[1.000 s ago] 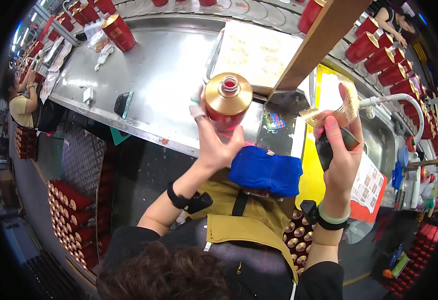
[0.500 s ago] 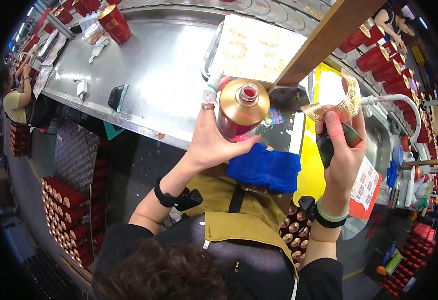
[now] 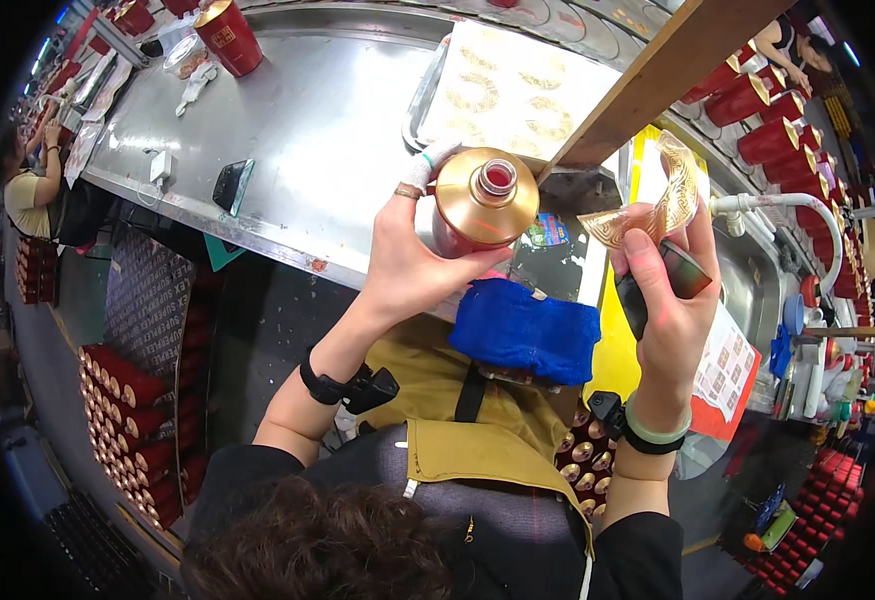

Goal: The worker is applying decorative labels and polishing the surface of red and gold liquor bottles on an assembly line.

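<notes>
My left hand (image 3: pixel 403 262) is wrapped round a red bottle (image 3: pixel 485 200) with a gold shoulder and an uncapped neck. White covering shows on one of its fingers. The bottle stands above a blue cloth-covered pad (image 3: pixel 525 330). To its right, my right hand (image 3: pixel 670 300) pinches a curved gold patterned decal (image 3: pixel 680 180) between thumb and fingers. A dark, flat scraper-like piece (image 3: pixel 688 270) is held in the same palm. The decal is apart from the bottle. Behind the bottle, a white tray (image 3: pixel 436 85) bears a sheet of similar gold ring patterns.
A wooden post (image 3: pixel 648 85) slants beside the tray. Right of it are a yellow board (image 3: pixel 613 345), a sink (image 3: pixel 758 270) and a white pipe (image 3: pixel 778 203). A phone (image 3: pixel 233 187) and red bottle (image 3: pixel 230 40) are on the metal bench. Other people work at far left and right.
My right hand has moved a little to the left, bringing the decal closer to the bottle. My left hand and the bottle have shifted very slightly.
</notes>
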A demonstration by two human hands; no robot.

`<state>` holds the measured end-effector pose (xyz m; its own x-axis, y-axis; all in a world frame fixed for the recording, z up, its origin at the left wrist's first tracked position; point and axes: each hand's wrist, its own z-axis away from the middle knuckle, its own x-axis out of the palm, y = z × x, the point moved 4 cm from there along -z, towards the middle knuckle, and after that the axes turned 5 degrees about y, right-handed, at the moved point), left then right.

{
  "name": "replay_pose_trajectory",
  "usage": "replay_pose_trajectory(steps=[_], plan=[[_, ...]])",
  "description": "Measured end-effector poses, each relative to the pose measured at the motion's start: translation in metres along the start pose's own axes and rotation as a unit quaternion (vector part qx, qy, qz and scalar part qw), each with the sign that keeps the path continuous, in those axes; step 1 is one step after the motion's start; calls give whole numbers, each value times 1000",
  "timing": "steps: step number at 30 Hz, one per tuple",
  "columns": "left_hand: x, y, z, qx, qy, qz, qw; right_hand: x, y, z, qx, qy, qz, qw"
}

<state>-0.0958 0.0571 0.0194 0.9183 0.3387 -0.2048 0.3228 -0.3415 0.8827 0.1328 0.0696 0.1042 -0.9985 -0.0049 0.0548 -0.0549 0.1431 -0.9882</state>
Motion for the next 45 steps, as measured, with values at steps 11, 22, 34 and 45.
replay_pose_trajectory(steps=[11, 22, 34, 45], plan=[[-34, 57, 12, -21, -18, 170, 985, 45, -8, 8, -43, -114, 2, 993], [-23, 43, 11, -67, 84, 192, 976, 56, 19, 7, -16, -102, 18, 995], [-20, 43, 1, -22, 62, 84, 994, 55, 44, 6, -85, -40, 128, 987], [-19, 42, -5, -51, 69, 87, 993, 58, 37, 2, -47, -27, 94, 994]])
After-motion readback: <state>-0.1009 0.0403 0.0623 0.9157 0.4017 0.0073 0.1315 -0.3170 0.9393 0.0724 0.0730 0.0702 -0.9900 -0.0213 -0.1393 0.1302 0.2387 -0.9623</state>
